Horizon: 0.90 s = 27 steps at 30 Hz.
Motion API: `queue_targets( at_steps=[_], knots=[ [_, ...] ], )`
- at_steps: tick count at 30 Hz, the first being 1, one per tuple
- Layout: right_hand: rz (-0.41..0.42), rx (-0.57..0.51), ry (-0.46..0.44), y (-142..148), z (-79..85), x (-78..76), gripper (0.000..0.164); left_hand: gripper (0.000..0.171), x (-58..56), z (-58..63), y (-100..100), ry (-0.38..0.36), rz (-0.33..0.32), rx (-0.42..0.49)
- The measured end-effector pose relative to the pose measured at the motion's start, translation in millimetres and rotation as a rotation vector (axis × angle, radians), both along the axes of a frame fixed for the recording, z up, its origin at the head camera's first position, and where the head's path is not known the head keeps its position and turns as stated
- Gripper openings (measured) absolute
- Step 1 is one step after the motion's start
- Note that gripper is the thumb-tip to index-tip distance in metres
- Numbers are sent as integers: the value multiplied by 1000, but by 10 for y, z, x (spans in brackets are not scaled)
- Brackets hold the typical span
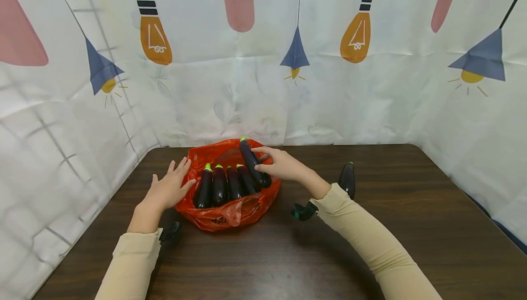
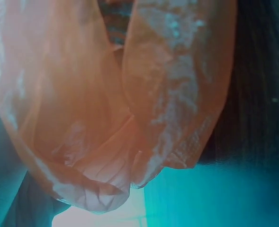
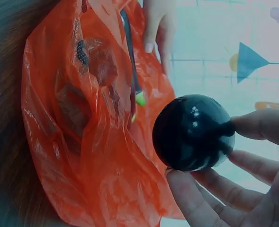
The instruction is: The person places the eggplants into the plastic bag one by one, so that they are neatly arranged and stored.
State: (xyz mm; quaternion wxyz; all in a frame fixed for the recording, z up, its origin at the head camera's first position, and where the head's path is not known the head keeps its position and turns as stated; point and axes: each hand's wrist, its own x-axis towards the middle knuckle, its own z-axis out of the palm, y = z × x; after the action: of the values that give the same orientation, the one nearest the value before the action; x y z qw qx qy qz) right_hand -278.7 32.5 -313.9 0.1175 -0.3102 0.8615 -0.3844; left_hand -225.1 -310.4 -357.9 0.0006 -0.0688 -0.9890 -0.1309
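My right hand (image 1: 284, 165) grips a dark eggplant (image 1: 253, 163) with a green stem tip, tilted over the right side of a red plastic bag (image 1: 247, 213). In the right wrist view its round glossy end (image 3: 193, 132) sits between thumb and fingers. Several more eggplants (image 1: 220, 185) lie side by side inside the bag, stems toward the back. My left hand (image 1: 166, 190) is spread flat at the bag's left rim, fingers straight. The left wrist view is filled with blurred bag plastic (image 2: 177, 85); the hand itself is not visible there.
Another eggplant (image 1: 347, 180) lies on the dark wooden table (image 1: 411, 199) to the right, partly behind my right sleeve. A white cloth (image 1: 255, 99) printed with lamps hangs behind the table and along both sides.
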Motion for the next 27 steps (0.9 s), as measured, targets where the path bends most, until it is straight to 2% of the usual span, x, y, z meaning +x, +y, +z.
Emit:
queue_targets(
  at_steps=[6,13,20,27],
  knots=[
    [23,64,-7,-40,-26,-2,57,76,-1,5,5,0,-3,0],
    [18,90,-15,-104,-21,-19,55,76,5,1,6,0,-3,4],
    [2,89,-10,-209,36,-59,55,76,6,8,11,1,-2,8],
    [-13,51,-44,-326,-42,-143,54,76,11,23,31,-5,-2,13]
  ],
)
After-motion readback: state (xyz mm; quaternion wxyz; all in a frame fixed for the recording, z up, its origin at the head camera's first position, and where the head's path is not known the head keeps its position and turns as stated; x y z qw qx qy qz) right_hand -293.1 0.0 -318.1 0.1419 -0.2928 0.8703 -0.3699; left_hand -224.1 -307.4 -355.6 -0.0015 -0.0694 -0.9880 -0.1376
